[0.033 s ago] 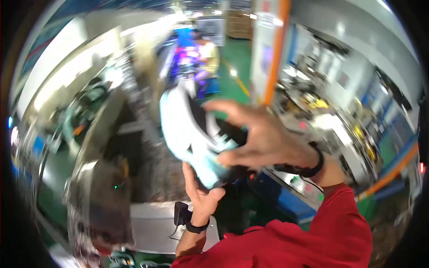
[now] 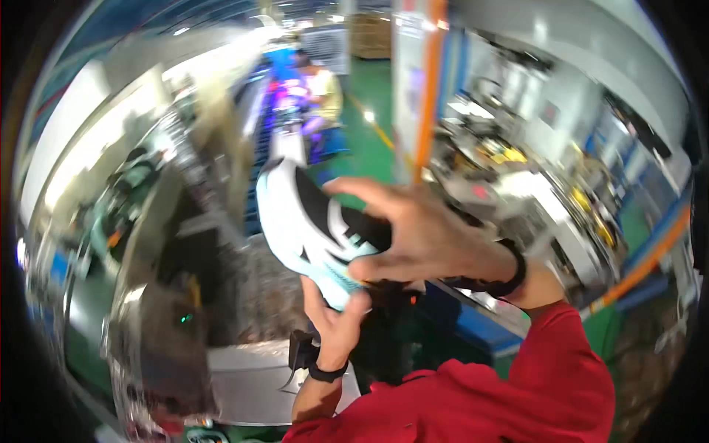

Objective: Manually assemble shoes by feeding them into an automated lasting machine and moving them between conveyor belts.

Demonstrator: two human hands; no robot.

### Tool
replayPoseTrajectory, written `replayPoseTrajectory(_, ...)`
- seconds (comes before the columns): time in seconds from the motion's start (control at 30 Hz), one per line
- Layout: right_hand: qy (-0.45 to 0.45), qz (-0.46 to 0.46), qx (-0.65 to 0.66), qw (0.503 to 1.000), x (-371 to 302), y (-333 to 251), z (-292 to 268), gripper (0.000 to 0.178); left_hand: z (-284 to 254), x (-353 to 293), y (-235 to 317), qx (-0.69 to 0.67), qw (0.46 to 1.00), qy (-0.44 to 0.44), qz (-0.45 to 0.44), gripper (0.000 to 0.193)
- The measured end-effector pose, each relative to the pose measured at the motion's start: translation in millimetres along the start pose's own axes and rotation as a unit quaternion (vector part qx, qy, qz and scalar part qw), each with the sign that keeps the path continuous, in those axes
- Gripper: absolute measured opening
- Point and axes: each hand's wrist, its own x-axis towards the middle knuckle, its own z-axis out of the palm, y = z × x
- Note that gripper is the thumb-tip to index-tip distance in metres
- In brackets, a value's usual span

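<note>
A sneaker (image 2: 284, 210) in white, black and light blue is held up in front of me, tilted, one end pointing away to the upper left. My right hand (image 2: 432, 236) grips it from the right, thumb and fingers spread around its black part. From below, my left hand (image 2: 336, 321) closes on the near, light blue end, thumb along the side. The fingers behind the shoe are hidden. A black band with a small black box (image 2: 301, 350) circles my left wrist, and a dark band (image 2: 513, 269) my right.
A machine with a worn conveyor bed (image 2: 269, 295) lies beyond the sneaker, walled on the left. A pale metal ledge (image 2: 247, 391) is nearest me. An orange post (image 2: 428, 96) and a cluttered bench (image 2: 543, 199) stand right. A person in yellow (image 2: 325, 92) sits farther along the line.
The surroundings have shifted left in the picture, and the sneaker sits slightly farther left and lower. It looks sharper now. Both hands keep their hold.
</note>
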Motion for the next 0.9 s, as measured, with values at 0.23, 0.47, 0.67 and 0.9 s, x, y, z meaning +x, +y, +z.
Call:
replayPoseTrajectory(0.23,0.246,0.245,0.353,0.869,-240.6,82.3,-51.3,0.087,177.2,-38.4,-65.4,-0.227,0.922,-0.154,-0.273,0.053)
replayPoseTrajectory(0.47,0.518,0.453,0.081,0.721,-464.4,140.0,-120.3,0.061,377.1,-118.9,-174.1,-0.001,0.835,-0.41,-0.366,0.067)
replayPoseTrajectory(0.67,0.655,0.451,0.011,0.606,-572.1,156.2,-182.8,0.056,521.7,-133.2,-312.2,0.124,0.798,-0.48,-0.343,0.062)
replayPoseTrajectory(0.9,0.673,0.525,-0.107,0.51,-593.6,139.2,-210.6,0.055,635.0,-128.9,-490.3,0.326,0.815,-0.389,-0.28,0.081)
